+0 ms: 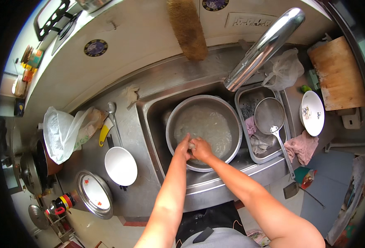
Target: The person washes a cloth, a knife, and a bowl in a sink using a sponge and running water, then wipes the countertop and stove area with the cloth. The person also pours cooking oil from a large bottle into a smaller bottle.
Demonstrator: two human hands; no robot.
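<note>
A round stainless steel basin (239,136) of cloudy water (205,124) stands in the metal sink (153,124). At the basin's near side, my left hand (184,148) and my right hand (202,150) meet just over the water. A small pale wet thing (192,145) shows between them, gripped by the fingers; most of it is hidden, and I cannot tell what it is. The chrome faucet (264,49) reaches over the sink's far right corner. No stream of water is visible from it.
Right of the basin, a metal tray (287,130) holds rags and a fine-mesh strainer (270,114). A bowl (312,113), pink cloth (302,147) and wooden cutting board (339,74) lie beyond. Leftward are a white bowl (121,166), ladle (115,121), yellow-handled tool (105,131) and plastic bag (60,133).
</note>
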